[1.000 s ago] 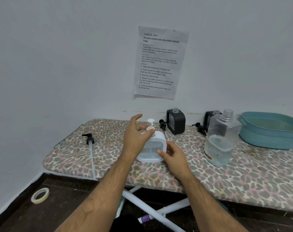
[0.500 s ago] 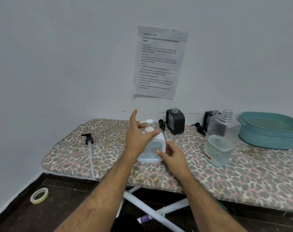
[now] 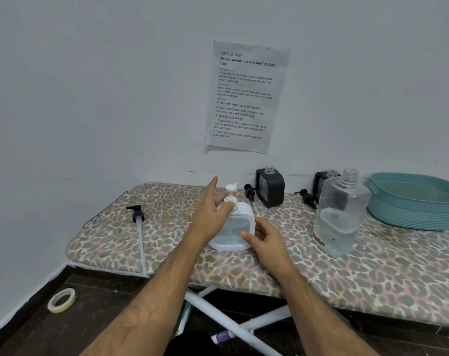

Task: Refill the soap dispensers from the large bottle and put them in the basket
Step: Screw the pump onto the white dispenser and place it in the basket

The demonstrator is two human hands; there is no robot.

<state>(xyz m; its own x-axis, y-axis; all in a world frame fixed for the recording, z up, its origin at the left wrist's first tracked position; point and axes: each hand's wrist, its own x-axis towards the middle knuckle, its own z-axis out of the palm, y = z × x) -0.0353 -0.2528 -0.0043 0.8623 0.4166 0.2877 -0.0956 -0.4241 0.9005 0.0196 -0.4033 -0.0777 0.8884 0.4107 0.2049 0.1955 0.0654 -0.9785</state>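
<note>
- The white soap dispenser [image 3: 233, 227] stands upright on the ironing board [image 3: 372, 276], near its front edge and toward its left end, with its white pump [image 3: 231, 192] seated on the neck.
- The left hand [image 3: 210, 219] is at the collar of that pump, thumb and bent fingers pinching it, while the index finger points up and away.
- The right hand [image 3: 267, 240] holds the dispenser's right side, thumb across the front face and fingers curled round the edge.
- The large clear bottle [image 3: 340, 214], uncapped and partly filled, stands to the right of the dispenser, well apart from it.
- The teal basket [image 3: 413, 201] sits at the board's right end, toward the back edge.
- Two black dispensers [image 3: 269, 187] [image 3: 321, 181] without pumps stand along the back edge; the second is partly hidden behind the large bottle.
- Two black pumps [image 3: 249, 192] [image 3: 305, 196] lie beside them.
- A third black pump [image 3: 137, 214] lies near the left end, its long tube running over the front edge.
</note>
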